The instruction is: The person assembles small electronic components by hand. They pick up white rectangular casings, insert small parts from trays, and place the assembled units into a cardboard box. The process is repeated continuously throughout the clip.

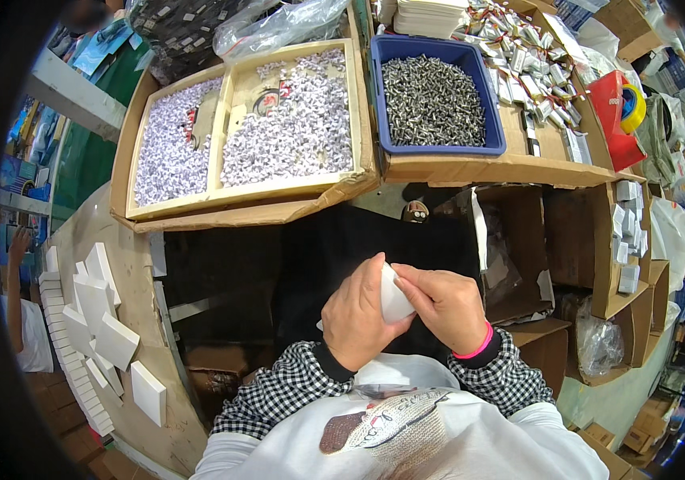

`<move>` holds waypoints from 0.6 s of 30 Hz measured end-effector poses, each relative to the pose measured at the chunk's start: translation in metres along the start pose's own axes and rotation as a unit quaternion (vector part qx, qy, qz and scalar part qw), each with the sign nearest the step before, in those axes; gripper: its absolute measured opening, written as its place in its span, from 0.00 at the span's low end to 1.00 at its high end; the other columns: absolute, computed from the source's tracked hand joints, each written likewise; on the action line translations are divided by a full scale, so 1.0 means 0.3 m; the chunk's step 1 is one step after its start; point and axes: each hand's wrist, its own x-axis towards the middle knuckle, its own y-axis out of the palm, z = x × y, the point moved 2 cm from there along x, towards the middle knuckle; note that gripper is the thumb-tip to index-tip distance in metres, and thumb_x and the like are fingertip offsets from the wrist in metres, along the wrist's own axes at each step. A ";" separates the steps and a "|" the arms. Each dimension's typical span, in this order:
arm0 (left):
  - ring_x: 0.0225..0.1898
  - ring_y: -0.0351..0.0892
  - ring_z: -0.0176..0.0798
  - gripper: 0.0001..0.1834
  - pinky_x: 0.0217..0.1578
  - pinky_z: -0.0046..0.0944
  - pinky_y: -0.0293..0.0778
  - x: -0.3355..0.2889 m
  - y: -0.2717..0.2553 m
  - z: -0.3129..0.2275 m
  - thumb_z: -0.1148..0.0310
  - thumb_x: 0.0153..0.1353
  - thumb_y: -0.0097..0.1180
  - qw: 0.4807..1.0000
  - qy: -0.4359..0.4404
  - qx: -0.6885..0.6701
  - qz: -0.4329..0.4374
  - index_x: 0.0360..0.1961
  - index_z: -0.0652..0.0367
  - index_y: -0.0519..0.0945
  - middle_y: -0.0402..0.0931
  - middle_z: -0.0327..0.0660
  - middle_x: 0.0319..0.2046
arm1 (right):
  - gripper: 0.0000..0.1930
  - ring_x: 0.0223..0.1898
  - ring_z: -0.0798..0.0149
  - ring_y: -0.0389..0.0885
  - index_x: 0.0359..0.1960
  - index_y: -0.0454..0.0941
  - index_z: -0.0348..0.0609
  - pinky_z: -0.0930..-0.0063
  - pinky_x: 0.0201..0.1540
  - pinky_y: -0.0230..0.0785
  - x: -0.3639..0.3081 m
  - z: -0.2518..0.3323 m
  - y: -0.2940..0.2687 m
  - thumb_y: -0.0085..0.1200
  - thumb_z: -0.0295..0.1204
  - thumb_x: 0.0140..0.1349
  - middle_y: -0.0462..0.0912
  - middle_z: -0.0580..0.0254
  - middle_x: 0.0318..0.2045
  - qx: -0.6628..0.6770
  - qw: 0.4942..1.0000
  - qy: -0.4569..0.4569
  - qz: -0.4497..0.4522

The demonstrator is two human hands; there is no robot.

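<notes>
At the left of the frame, flat white boxes (149,394) lie loosely piled on the tabletop (186,436). At upper left, a divided wooden tray (282,186) holds small white pieces (290,152). In the centre, the left hand (356,314) has its grip closed around a smooth white object (395,300), partly hidden by the fingers. Above and right, a blue bin (442,150) contains small metal parts (434,100). Below it, the right hand (446,308) pinches the object's upper right edge, its grip nearly closed. At upper right stands a red tape dispenser (611,120).

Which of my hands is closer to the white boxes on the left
Left. Your left hand is off to the right of the white boxes; your right hand is farther right, beyond it.
</notes>
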 end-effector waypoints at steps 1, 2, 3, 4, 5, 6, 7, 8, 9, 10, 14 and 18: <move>0.44 0.76 0.52 0.49 0.41 0.43 0.76 -0.001 0.002 0.001 0.64 0.34 0.73 1.000 0.000 0.000 -0.001 0.60 0.62 0.60 0.72 0.51 0.47 | 0.11 0.29 0.57 0.82 0.40 0.81 0.43 0.71 0.32 0.75 -0.004 0.001 0.002 0.59 0.29 0.55 0.83 0.55 0.28 0.009 1.000 0.005 0.007; 0.44 0.76 0.52 0.50 0.42 0.43 0.75 -0.001 0.007 0.005 0.63 0.34 0.73 1.000 -0.021 -0.016 -0.001 0.60 0.61 0.60 0.71 0.51 0.47 | 0.12 0.31 0.56 0.82 0.41 0.81 0.42 0.71 0.33 0.75 -0.010 0.001 0.003 0.59 0.29 0.55 0.83 0.54 0.30 0.013 1.000 0.020 0.020; 0.45 0.76 0.52 0.50 0.42 0.43 0.75 0.000 0.012 0.009 0.63 0.34 0.73 0.999 -0.044 -0.031 0.000 0.60 0.61 0.60 0.71 0.51 0.47 | 0.12 0.33 0.55 0.82 0.42 0.80 0.42 0.70 0.35 0.75 -0.017 0.001 0.008 0.59 0.29 0.55 0.83 0.53 0.33 0.017 0.999 0.034 0.033; 0.45 0.75 0.53 0.50 0.42 0.43 0.75 -0.003 0.017 0.013 0.62 0.35 0.73 0.996 -0.071 -0.045 0.003 0.61 0.61 0.60 0.71 0.51 0.47 | 0.13 0.35 0.55 0.82 0.43 0.80 0.42 0.70 0.37 0.75 -0.022 0.004 0.015 0.59 0.28 0.55 0.82 0.52 0.35 0.036 0.998 0.029 0.032; 0.46 0.75 0.52 0.49 0.42 0.43 0.75 -0.007 0.021 0.015 0.63 0.37 0.72 0.995 -0.078 -0.068 0.005 0.61 0.60 0.60 0.70 0.51 0.47 | 0.14 0.37 0.54 0.82 0.44 0.79 0.41 0.70 0.39 0.75 -0.027 0.004 0.023 0.59 0.28 0.55 0.82 0.52 0.38 0.055 0.998 0.023 0.031; 0.46 0.74 0.52 0.47 0.43 0.43 0.75 -0.011 0.026 0.018 0.63 0.39 0.71 0.992 -0.090 -0.090 0.008 0.61 0.59 0.61 0.70 0.51 0.48 | 0.15 0.39 0.53 0.81 0.45 0.78 0.41 0.70 0.41 0.75 -0.029 0.000 0.031 0.59 0.28 0.56 0.81 0.51 0.40 0.071 0.996 0.022 0.038; 0.47 0.73 0.51 0.45 0.44 0.42 0.74 -0.016 0.031 0.022 0.63 0.41 0.71 0.988 -0.101 -0.114 0.015 0.61 0.58 0.61 0.69 0.51 0.48 | 0.15 0.40 0.53 0.81 0.46 0.78 0.41 0.70 0.42 0.74 -0.029 -0.010 0.035 0.59 0.28 0.55 0.80 0.51 0.42 0.089 0.995 0.027 0.041; 0.48 0.73 0.51 0.43 0.45 0.42 0.74 -0.018 0.034 0.033 0.65 0.42 0.70 0.985 -0.101 -0.137 0.027 0.61 0.57 0.61 0.69 0.51 0.48 | 0.16 0.41 0.53 0.81 0.47 0.77 0.40 0.71 0.43 0.74 -0.026 -0.025 0.035 0.59 0.27 0.55 0.80 0.50 0.43 0.104 0.992 0.038 0.052; 0.48 0.73 0.50 0.42 0.45 0.41 0.73 -0.019 0.037 0.048 0.66 0.44 0.69 0.981 -0.101 -0.163 0.043 0.61 0.57 0.62 0.70 0.51 0.48 | 0.17 0.42 0.52 0.80 0.48 0.76 0.40 0.71 0.43 0.74 -0.025 -0.044 0.035 0.59 0.27 0.55 0.79 0.50 0.44 0.116 0.988 0.064 0.075; 0.48 0.73 0.49 0.40 0.46 0.41 0.73 -0.021 0.039 0.064 0.67 0.46 0.68 0.975 -0.105 -0.188 0.054 0.61 0.56 0.62 0.70 0.51 0.47 | 0.17 0.40 0.57 0.81 0.48 0.76 0.40 0.73 0.41 0.74 -0.018 -0.070 0.034 0.59 0.26 0.55 0.80 0.52 0.43 0.117 0.982 0.107 0.100; 0.47 0.71 0.33 0.26 0.47 0.32 0.72 -0.065 0.071 0.111 0.78 0.56 0.58 0.821 -0.262 -0.504 0.054 0.55 0.57 0.64 0.69 0.41 0.45 | 0.17 0.35 0.73 0.79 0.48 0.76 0.39 0.81 0.35 0.74 -0.028 -0.106 0.041 0.60 0.24 0.55 0.79 0.57 0.43 0.220 0.965 0.120 0.077; 0.46 0.71 0.32 0.24 0.46 0.31 0.71 -0.135 0.065 0.126 0.79 0.58 0.56 0.841 -0.248 -0.481 0.011 0.55 0.58 0.63 0.69 0.41 0.45 | 0.20 0.34 0.72 0.82 0.52 0.73 0.40 0.81 0.37 0.74 -0.088 -0.098 0.107 0.60 0.25 0.56 0.82 0.59 0.33 0.260 0.942 0.200 0.074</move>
